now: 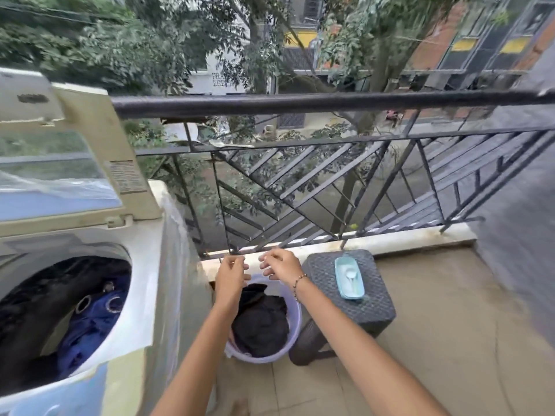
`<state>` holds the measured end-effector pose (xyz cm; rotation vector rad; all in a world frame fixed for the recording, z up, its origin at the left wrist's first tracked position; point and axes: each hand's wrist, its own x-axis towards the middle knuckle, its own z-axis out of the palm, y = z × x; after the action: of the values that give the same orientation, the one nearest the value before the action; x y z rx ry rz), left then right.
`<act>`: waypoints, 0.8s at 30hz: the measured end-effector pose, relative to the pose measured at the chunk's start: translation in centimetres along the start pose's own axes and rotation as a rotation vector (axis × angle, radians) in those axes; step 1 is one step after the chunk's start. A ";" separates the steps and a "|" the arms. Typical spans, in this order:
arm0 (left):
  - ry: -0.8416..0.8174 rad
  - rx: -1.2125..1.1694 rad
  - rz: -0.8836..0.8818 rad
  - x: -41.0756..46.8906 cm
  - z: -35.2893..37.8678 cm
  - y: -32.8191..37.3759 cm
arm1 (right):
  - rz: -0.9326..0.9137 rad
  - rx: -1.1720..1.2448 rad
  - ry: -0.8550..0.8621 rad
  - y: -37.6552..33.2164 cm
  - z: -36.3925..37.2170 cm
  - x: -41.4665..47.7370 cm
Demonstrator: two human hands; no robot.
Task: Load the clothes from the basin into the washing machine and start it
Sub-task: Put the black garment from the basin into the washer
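Observation:
A lilac basin (295, 322) stands on the balcony floor with dark clothes (261, 322) heaped inside. Both arms reach down over it. My left hand (231, 276) and my right hand (279, 264) hover just above the basin's far rim with fingers loosely curled, holding nothing that I can see. To the left, the top-loading washing machine (150, 265) has its lid (69, 151) raised. Blue curtain fabric with metal eyelets (90, 319) and dark cloth lie in its drum.
A dark woven stool (369, 310) stands right of the basin, with a pale blue container (350, 277) holding a white scoop on top. A black metal railing (300, 187) runs along the balcony edge behind. Tiled floor stretches to the right.

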<state>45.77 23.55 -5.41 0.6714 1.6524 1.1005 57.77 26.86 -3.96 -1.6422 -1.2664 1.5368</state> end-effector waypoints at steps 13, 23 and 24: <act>-0.050 0.093 -0.186 6.9 2.3 -3.2 | 0.207 -0.089 -0.025 3.3 0.2 7.4; -0.088 0.145 -0.411 12.8 1.6 -7.2 | 0.408 -0.074 -0.025 7.1 1.1 14.1; -0.081 0.142 -0.440 13.3 1.5 -8.1 | 0.439 -0.062 -0.032 8.0 1.2 14.9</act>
<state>43.16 31.68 -18.51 0.4049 1.7129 0.6380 57.21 36.67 -17.72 -2.0416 -1.0198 1.7937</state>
